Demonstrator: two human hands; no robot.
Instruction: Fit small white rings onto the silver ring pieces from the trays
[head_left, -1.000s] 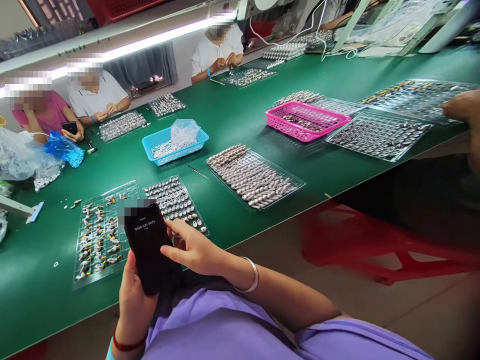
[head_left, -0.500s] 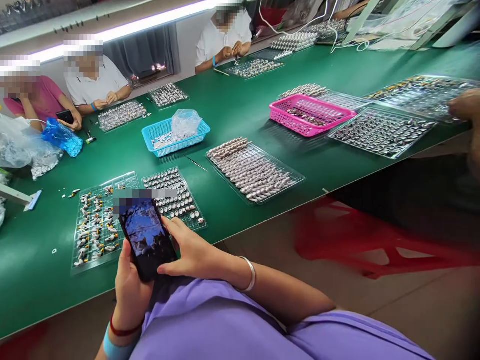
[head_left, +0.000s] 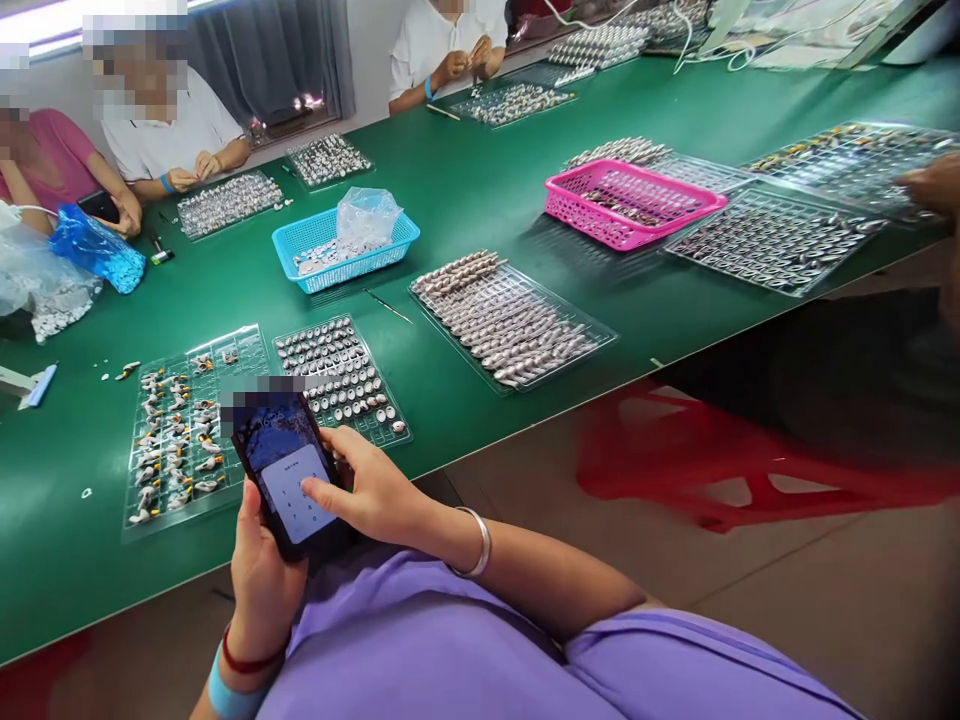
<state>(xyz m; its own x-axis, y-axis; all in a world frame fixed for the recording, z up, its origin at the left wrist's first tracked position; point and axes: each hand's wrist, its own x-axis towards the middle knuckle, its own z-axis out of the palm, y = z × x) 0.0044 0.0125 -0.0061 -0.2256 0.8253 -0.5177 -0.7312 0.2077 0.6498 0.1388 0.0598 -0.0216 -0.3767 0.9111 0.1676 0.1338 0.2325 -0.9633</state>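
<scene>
In the head view, the phone [head_left: 266,455] is held tilted over the front edge of the bench [head_left: 465,420], close above the purple clothing. The left hand [head_left: 262,565] is partly closed around its lower left side, thumb along the edge; how firmly its hidden fingers grip from behind, I cannot tell. The right hand [head_left: 375,495] is half curled, fingers at the phone's right edge and thumb on the lit keypad. The likeliest slip is a wrong key: the digits are small, and the thumb covers some of them. Pushing on the glass could also rock the phone out of the left hand if that grip is slack, dropping it into the lap, onto the floor or against the trays. Just beyond it lie the tray of bird-like pieces [head_left: 247,365] and the tray of small white pieces [head_left: 375,428]; a falling phone or a knuckle swung forward might jolt these and throw pieces from their cells. The bracelet [head_left: 482,545] near the bench edge seems a lesser risk, though it could catch if the right arm lifts carelessly.
</scene>
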